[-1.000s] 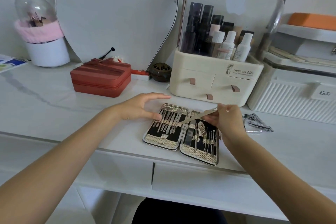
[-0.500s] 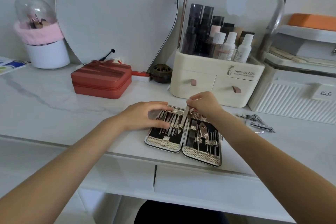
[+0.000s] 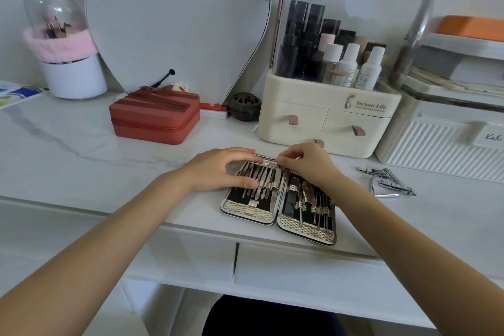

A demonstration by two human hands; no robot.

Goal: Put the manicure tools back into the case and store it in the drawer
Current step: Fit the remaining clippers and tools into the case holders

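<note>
The open manicure case lies flat near the desk's front edge, with several metal tools strapped into both black halves. My left hand rests over the left half, fingers reaching its top edge and thumb lying on the tools. My right hand pinches the top end of a long nail file. The file lies lengthwise in the left half, beside the hinge. Loose nail clippers lie on the desk to the right of the case. A closed desk drawer is below the case.
A cream cosmetic organiser with small drawers stands just behind the case. A red zip box sits at back left before a mirror. A white ribbed box stands at right, a brush holder at far left.
My right hand has carried the nail file from above the case down into the left half, turning it lengthwise. My left hand has moved right, onto the left half of the case.
</note>
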